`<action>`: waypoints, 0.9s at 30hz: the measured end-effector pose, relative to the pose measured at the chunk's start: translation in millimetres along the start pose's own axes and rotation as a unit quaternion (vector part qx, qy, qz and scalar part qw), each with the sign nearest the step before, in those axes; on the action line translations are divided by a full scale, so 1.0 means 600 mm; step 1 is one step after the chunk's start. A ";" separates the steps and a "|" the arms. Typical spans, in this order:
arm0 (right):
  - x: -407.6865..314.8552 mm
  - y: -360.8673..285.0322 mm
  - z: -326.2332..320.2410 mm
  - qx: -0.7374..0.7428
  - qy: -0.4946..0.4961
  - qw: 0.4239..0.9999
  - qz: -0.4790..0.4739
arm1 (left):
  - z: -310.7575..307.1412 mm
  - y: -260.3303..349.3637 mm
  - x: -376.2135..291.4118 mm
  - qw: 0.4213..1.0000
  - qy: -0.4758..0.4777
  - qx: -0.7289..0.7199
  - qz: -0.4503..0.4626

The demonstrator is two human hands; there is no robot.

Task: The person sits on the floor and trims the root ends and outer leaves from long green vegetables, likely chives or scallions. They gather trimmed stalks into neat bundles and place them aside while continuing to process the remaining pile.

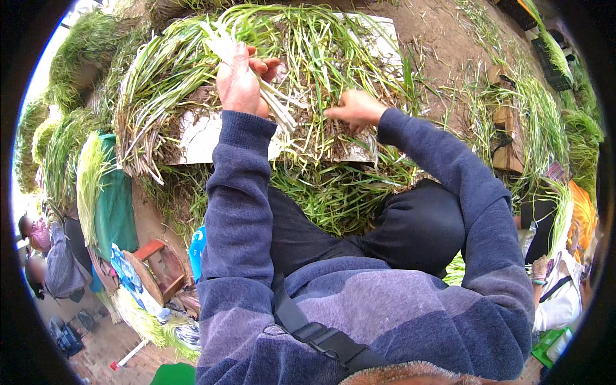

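My left hand (pixel 243 84) is raised over a low white board (pixel 202 139) and grips a small bunch of pale-stemmed leafy greens (pixel 276 106), which look like garlic chives. The white stem ends point toward my right hand, and the leaves reach up past my thumb. My right hand (pixel 353 113) is low over the heap of loose green leaves and brownish stems (pixel 313 72), its fingers bent down; whether they pinch a stalk cannot be told. A thick pile of the same greens (pixel 159 77) covers the board's left part.
Trimmed leaves (pixel 332 197) lie between my knees and the board. Left are a green cloth (pixel 115 202) with pale greens over it and a wooden stool (pixel 147 274). Wooden blocks (pixel 507 139) and a dark crate (pixel 551 65) stand right. Other people sit at both sides.
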State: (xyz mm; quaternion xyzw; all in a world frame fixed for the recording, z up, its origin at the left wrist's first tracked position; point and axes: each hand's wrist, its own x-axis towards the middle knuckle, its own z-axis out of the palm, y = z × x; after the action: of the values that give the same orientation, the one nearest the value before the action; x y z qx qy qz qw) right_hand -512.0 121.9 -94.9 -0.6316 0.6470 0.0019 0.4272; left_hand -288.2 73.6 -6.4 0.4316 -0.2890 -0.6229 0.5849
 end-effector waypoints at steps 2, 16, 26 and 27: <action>0.007 0.004 0.033 -0.113 0.065 0.991 -0.027 | 0.004 -0.009 -0.003 0.997 -0.019 -0.066 -0.022; -0.028 0.126 -0.085 0.299 0.273 0.910 -0.089 | -0.009 0.013 0.018 0.964 -0.043 -0.238 -0.108; -0.166 0.158 -0.123 0.512 0.386 0.749 -0.166 | 0.037 -0.059 -0.015 0.954 -0.111 -0.129 -0.248; -0.171 0.159 -0.110 0.502 0.380 0.759 -0.165 | 0.044 -0.070 -0.021 0.953 -0.113 -0.122 -0.252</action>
State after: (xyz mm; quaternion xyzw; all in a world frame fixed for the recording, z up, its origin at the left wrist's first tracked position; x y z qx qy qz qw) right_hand -643.0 189.2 -47.0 -0.3727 0.5505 -0.6336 0.3958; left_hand -332.1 88.4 -28.2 0.3431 -0.1566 -0.8253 0.4203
